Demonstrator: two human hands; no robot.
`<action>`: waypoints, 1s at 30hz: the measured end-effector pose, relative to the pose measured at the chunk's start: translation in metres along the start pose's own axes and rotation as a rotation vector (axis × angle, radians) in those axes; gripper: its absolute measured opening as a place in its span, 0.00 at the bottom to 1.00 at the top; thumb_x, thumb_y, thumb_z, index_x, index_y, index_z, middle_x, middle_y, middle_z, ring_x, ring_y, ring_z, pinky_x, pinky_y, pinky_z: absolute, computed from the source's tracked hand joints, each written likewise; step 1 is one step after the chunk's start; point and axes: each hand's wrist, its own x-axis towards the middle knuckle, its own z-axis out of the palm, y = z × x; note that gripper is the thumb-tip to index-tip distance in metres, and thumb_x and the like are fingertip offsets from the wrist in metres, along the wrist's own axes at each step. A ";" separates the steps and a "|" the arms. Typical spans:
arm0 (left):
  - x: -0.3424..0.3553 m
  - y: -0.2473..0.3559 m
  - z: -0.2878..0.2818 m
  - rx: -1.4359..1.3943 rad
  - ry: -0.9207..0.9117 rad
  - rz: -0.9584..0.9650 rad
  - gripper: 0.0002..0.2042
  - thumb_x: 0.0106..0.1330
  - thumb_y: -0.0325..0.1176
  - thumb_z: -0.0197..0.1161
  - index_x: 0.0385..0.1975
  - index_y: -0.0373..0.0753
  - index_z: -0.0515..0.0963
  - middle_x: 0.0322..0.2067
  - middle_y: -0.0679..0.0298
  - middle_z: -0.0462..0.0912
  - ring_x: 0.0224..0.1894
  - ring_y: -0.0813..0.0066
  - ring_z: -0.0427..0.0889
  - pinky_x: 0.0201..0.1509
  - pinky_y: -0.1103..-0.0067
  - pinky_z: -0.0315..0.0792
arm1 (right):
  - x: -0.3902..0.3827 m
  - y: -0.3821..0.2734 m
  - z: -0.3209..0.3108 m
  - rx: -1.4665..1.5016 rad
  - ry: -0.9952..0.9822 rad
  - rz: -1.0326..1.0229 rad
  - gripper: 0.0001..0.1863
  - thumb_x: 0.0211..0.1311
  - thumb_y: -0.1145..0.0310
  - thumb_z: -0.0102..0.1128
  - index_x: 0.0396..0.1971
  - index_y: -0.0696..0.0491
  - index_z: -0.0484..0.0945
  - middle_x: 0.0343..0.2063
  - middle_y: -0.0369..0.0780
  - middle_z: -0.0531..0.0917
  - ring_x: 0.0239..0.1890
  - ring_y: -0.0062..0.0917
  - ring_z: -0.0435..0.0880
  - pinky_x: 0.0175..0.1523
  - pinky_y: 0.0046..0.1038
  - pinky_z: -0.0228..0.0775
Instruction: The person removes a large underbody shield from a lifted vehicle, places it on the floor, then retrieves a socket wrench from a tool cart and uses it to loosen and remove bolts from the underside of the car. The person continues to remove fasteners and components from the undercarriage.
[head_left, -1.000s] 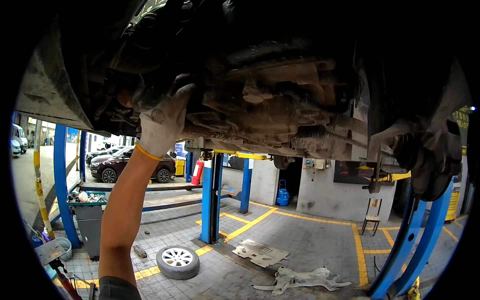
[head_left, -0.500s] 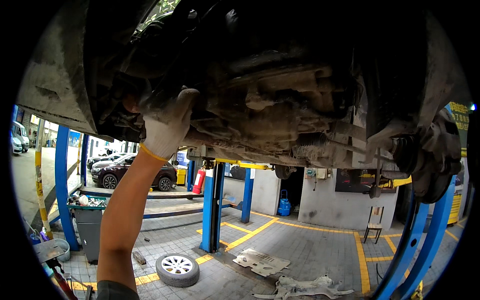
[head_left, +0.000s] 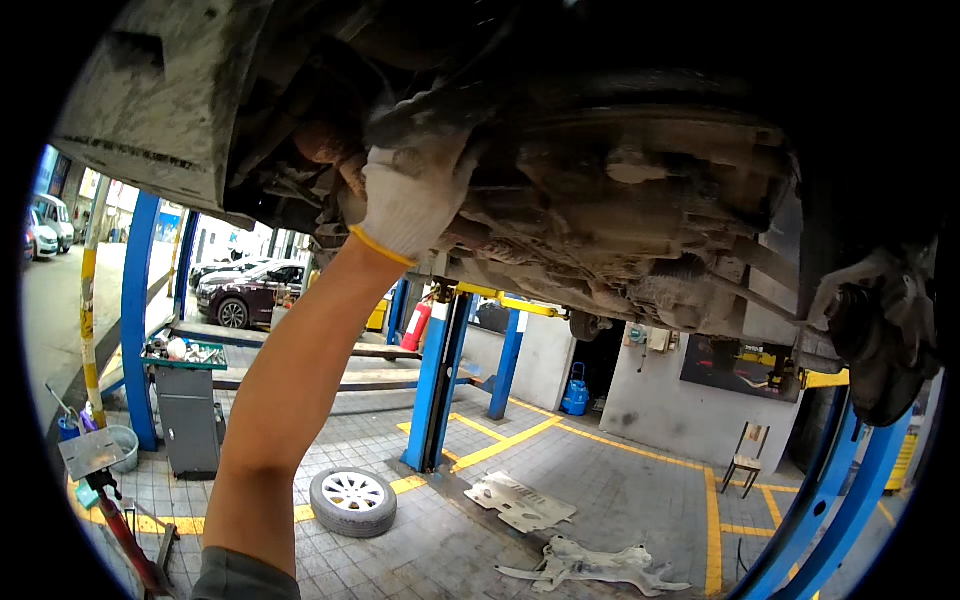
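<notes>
My left hand [head_left: 415, 190], in a white knit glove with a yellow cuff, reaches up into the underside [head_left: 610, 210] of a raised car, left of centre. Its fingertips are at a dark part [head_left: 430, 105], lost in shadow and blur, so I cannot tell their grip. A rusty rounded part [head_left: 320, 140] lies just left of the glove, beside a large dirty panel [head_left: 180, 90]. My right hand is out of view.
Blue lift posts [head_left: 435, 380] stand around. A loose wheel [head_left: 353, 500], a metal plate [head_left: 520, 500] and a subframe [head_left: 600, 565] lie on the floor. A tool trolley [head_left: 185, 410] and a red jack [head_left: 135, 550] are at left, a chair [head_left: 745, 460] at right.
My left hand has moved up and to the right in the picture. The car's underside and the surroundings have shifted and tilted, as the head view moved.
</notes>
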 end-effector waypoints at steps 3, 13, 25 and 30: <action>-0.002 -0.010 0.000 0.012 0.046 0.094 0.17 0.68 0.33 0.70 0.57 0.47 0.85 0.48 0.57 0.90 0.44 0.63 0.90 0.44 0.72 0.83 | 0.034 0.003 0.022 0.091 0.043 -0.066 0.34 0.75 0.41 0.53 0.52 0.61 0.85 0.47 0.61 0.87 0.57 0.57 0.84 0.60 0.50 0.74; 0.002 -0.006 -0.002 0.015 0.153 -0.010 0.15 0.61 0.33 0.71 0.49 0.46 0.85 0.40 0.63 0.87 0.46 0.64 0.86 0.46 0.69 0.79 | 0.030 -0.151 -0.074 0.287 0.300 -0.298 0.33 0.79 0.45 0.52 0.58 0.64 0.81 0.51 0.62 0.86 0.59 0.53 0.84 0.62 0.46 0.74; -0.349 0.114 -0.199 -0.882 -1.239 -1.358 0.20 0.81 0.45 0.58 0.57 0.33 0.79 0.46 0.52 0.88 0.44 0.60 0.88 0.49 0.70 0.82 | -0.114 -0.501 -0.161 0.398 0.599 -0.947 0.15 0.78 0.55 0.60 0.44 0.53 0.82 0.27 0.43 0.86 0.26 0.29 0.86 0.31 0.32 0.77; -0.461 0.110 -0.241 -1.162 -1.007 -1.962 0.21 0.83 0.42 0.52 0.58 0.29 0.78 0.38 0.54 0.90 0.39 0.66 0.91 0.43 0.73 0.84 | -0.109 -0.537 -0.073 0.019 0.419 -0.817 0.25 0.77 0.49 0.55 0.60 0.53 0.79 0.43 0.55 0.88 0.49 0.55 0.87 0.55 0.50 0.79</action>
